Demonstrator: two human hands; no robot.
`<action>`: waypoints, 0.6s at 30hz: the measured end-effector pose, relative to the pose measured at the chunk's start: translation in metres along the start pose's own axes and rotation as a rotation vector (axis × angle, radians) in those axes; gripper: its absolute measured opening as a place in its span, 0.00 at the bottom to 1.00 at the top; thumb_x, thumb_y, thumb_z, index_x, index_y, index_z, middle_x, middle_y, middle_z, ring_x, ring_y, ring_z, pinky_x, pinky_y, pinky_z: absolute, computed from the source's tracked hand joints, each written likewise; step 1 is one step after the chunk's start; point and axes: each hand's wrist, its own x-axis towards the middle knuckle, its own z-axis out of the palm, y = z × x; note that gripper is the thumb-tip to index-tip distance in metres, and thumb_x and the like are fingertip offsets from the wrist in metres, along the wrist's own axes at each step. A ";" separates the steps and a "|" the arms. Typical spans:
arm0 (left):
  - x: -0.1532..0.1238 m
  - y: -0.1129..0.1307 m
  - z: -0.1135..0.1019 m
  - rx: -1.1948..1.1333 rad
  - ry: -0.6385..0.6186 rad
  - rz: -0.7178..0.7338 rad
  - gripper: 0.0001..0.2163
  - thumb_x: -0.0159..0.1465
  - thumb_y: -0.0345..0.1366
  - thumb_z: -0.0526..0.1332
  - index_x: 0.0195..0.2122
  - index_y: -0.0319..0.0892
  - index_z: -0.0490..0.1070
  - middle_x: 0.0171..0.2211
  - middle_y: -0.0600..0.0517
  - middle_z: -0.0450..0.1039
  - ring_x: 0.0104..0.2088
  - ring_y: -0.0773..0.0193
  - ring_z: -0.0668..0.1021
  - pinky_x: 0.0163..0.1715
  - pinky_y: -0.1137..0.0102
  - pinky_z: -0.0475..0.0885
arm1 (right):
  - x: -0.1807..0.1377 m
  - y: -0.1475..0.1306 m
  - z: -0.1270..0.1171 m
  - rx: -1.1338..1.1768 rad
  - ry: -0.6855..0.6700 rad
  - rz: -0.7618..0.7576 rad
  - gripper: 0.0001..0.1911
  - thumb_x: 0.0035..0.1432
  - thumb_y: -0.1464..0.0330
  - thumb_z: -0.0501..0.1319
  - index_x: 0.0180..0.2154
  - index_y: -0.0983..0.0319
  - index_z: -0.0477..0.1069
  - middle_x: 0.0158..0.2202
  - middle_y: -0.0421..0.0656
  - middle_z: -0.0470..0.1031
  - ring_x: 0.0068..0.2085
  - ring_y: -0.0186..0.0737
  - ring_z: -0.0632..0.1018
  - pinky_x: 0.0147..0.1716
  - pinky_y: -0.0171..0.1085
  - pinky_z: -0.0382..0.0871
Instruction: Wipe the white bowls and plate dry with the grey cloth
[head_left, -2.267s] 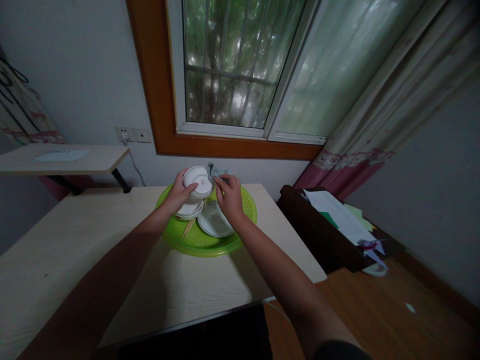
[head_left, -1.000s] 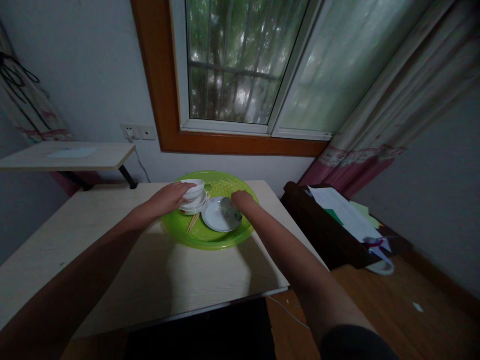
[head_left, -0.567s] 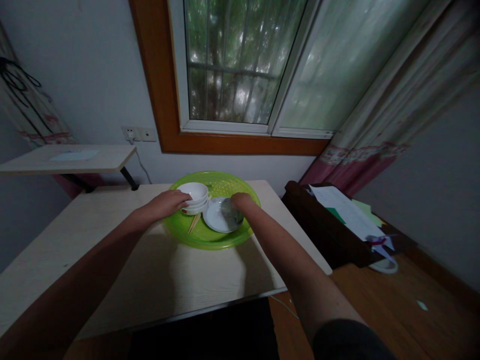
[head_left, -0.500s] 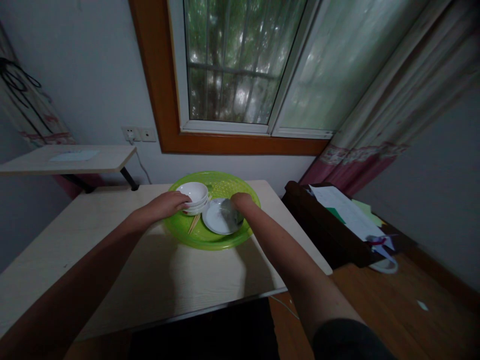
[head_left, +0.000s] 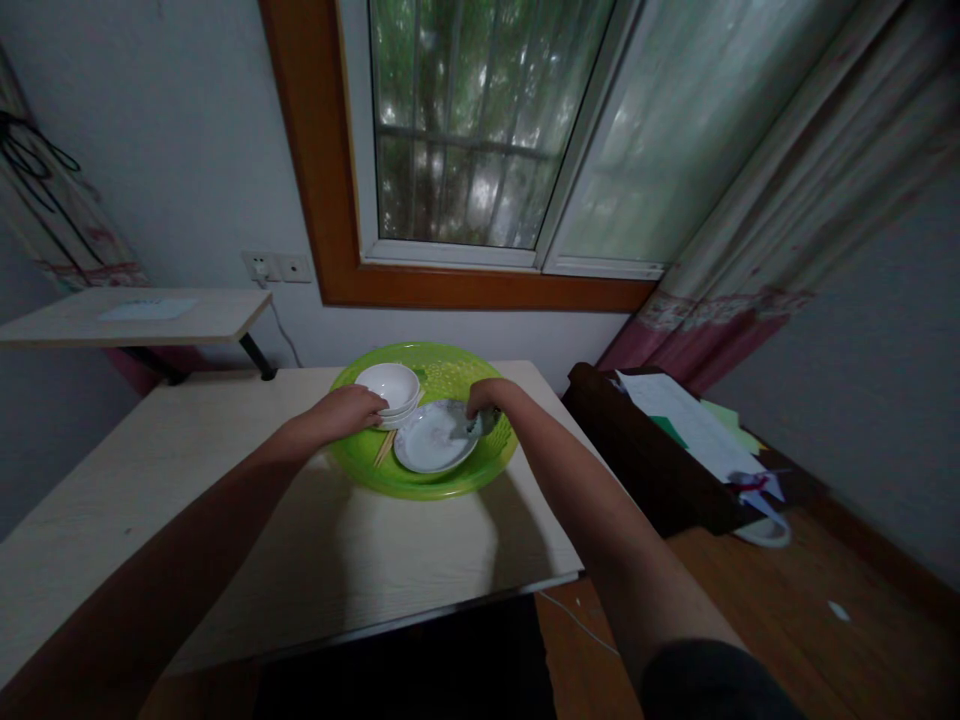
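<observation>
My left hand (head_left: 351,412) is closed on the left side of a stack of white bowls (head_left: 390,388), its fingers at the rims. Beside the stack, a white plate (head_left: 433,445) with a faint pattern at its rim lies in a round green plastic tray (head_left: 414,487). Wooden chopsticks (head_left: 385,448) rest between the bowls and the plate. At the plate's right edge my right hand (head_left: 489,396) is bent downward, fingers together around a greyish, cloth-like thing (head_left: 484,422). Its exact kind is unclear in the dim light.
The tray stands on a pale wooden table (head_left: 435,545) below a window. A raised shelf (head_left: 202,315) with a paper on it is at the left. To the right, a dark brown piece of furniture (head_left: 637,465) bears papers (head_left: 682,420).
The plate has shifted slightly left and toward me. My right hand has moved a little right, with the greyish thing now off most of the plate. My left hand stays at the bowls.
</observation>
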 end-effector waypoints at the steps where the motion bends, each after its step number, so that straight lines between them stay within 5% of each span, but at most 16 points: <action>1: 0.001 0.001 0.000 -0.001 0.004 -0.011 0.10 0.63 0.39 0.62 0.40 0.45 0.82 0.41 0.43 0.82 0.45 0.50 0.80 0.49 0.62 0.70 | -0.003 0.002 -0.002 -0.001 -0.034 -0.005 0.13 0.52 0.65 0.72 0.37 0.68 0.85 0.33 0.49 0.85 0.34 0.44 0.84 0.36 0.36 0.76; 6: 0.004 0.006 -0.002 0.008 -0.023 -0.042 0.12 0.64 0.41 0.60 0.40 0.44 0.81 0.43 0.42 0.82 0.45 0.50 0.81 0.43 0.65 0.69 | -0.014 0.009 0.000 -0.030 -0.084 -0.064 0.14 0.58 0.65 0.65 0.38 0.69 0.84 0.36 0.49 0.85 0.33 0.39 0.83 0.30 0.31 0.69; 18: 0.019 0.010 0.002 0.023 -0.007 -0.091 0.11 0.62 0.43 0.61 0.40 0.47 0.80 0.42 0.44 0.82 0.42 0.50 0.81 0.36 0.66 0.66 | -0.020 0.020 0.011 -0.052 0.154 -0.004 0.22 0.66 0.61 0.58 0.49 0.71 0.81 0.49 0.61 0.82 0.48 0.49 0.84 0.38 0.34 0.69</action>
